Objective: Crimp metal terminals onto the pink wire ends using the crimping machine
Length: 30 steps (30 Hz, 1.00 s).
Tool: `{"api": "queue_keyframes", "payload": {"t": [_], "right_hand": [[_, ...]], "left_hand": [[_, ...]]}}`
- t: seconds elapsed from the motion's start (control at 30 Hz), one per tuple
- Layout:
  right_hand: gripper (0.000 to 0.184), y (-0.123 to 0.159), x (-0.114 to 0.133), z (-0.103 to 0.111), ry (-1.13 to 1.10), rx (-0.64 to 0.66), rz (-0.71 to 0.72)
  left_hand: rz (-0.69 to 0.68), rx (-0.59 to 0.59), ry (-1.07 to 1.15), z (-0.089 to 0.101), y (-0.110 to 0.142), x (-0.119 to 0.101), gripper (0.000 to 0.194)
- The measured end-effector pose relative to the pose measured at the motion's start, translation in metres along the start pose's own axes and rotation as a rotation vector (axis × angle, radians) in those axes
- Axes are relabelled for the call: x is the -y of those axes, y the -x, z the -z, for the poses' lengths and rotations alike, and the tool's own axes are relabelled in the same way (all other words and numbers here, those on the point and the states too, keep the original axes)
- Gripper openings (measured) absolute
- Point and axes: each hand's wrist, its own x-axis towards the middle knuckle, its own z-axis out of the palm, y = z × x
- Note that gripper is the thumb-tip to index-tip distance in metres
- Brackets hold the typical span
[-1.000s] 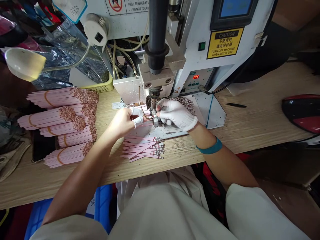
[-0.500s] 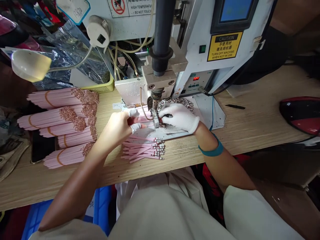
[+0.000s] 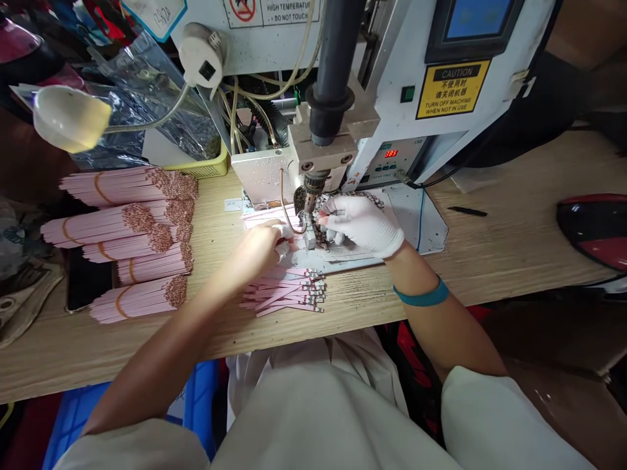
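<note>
My left hand (image 3: 264, 247), with white covers on its fingertips, is closed in a pinch just left of a small metal block (image 3: 309, 239) under the machine's head (image 3: 313, 186). What it pinches is hidden by the fingers; pink strips (image 3: 274, 215) lie behind it. On the block's other side is my right hand (image 3: 365, 225) in a white glove, its thumb and forefinger brought together over a heap of small parts (image 3: 375, 197). Whatever sits between those fingertips is too small to name. Below the block lies a loose pile of pink strips with small end pieces (image 3: 287, 292).
Banded bundles of pink strips (image 3: 98, 228) are stacked at left beside a dark phone (image 3: 88, 284). A lamp (image 3: 73, 117) leans in above them. The machine's control box (image 3: 392, 163) and a dark pen-like stick (image 3: 467, 211) are to the right.
My left hand has moved right, towards the block, and its fingers have closed together. My right fingertips have lifted slightly by the block. The red display reading differs, and the view has shifted slightly.
</note>
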Motion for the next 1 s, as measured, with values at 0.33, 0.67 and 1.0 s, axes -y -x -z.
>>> {"api": "queue_keyframes", "payload": {"t": [0.33, 0.67, 1.0], "right_hand": [[0.015, -0.004, 0.0, -0.01, -0.331, 0.074, -0.084], [0.021, -0.007, -0.002, -0.014, -0.371, 0.094, -0.144], [0.022, -0.007, -0.006, -0.014, -0.371, 0.095, -0.112]], "left_hand": [[-0.08, -0.063, 0.234, 0.018, 0.003, -0.001, 0.02], [0.063, -0.017, 0.668, 0.009, -0.005, 0.0, 0.024], [0.038, -0.038, 0.64, 0.007, -0.006, -0.001, 0.014]]}}
